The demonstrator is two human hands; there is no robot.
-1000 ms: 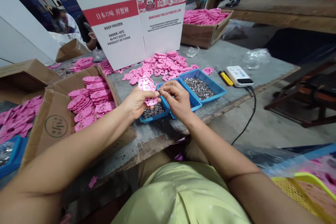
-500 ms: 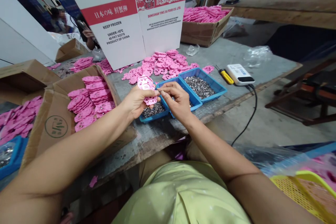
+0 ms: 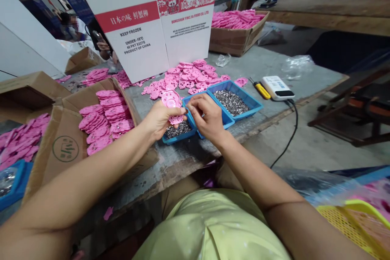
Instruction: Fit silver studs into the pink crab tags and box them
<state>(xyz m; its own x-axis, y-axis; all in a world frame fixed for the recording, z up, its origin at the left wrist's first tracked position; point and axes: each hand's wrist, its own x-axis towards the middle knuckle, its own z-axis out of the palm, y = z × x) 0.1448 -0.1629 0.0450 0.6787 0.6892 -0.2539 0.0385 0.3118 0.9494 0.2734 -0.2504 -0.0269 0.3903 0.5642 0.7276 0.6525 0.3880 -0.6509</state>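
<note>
My left hand (image 3: 161, 120) grips a pink plastic piece (image 3: 171, 103) with a scalloped edge, thumb across its lower right side. Close against that thumb, my right hand (image 3: 207, 114) has its thumb and forefinger pinched together; whatever they hold is too small to make out. Under both hands stand blue trays of small shiny metal parts: a left tray (image 3: 179, 137), partly covered by my fingers, and a right tray (image 3: 254, 109). Loose pink pieces (image 3: 191, 75) lie heaped just beyond the trays.
A cardboard box (image 3: 65, 146) with stacked pink pieces stands at left. Behind rises a tall white carton (image 3: 134, 57). A yellow-handled screwdriver (image 3: 262, 90) and a white device (image 3: 277, 88) with a black cable lie at right. Another person's hand (image 3: 103, 46) shows behind the carton.
The right hand's fingers have curled in a little more beside the left thumb. The pink piece stays in my left hand, tilted slightly differently. The view has shifted slightly.
</note>
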